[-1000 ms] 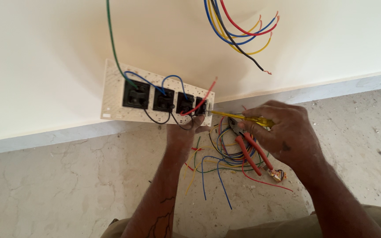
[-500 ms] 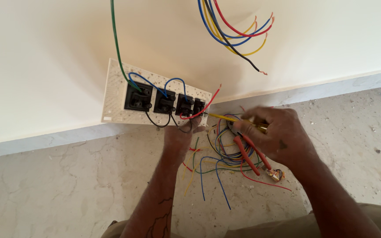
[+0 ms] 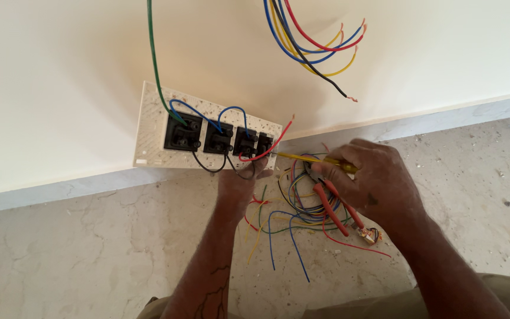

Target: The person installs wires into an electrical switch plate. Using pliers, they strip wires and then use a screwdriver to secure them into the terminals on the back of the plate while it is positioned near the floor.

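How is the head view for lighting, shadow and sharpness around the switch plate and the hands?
Head view: soft, even daylight, no glare; the switch plate casts a faint shadow on the wall. Plate, left hand and right hand with the yellow screwdriver are sharp; the near forearms are slightly soft.

left forearm [image 3: 208, 266]: bare, no sleeve, dark line tattoo near the 6 o'clock edge
right forearm [image 3: 444, 266]: bare, no sleeve
left hand [image 3: 240, 186]: no glove, no ring seen
right hand [image 3: 379, 183]: no glove
legs [image 3: 503, 295]: olive-khaki cloth, 5 o'clock corner
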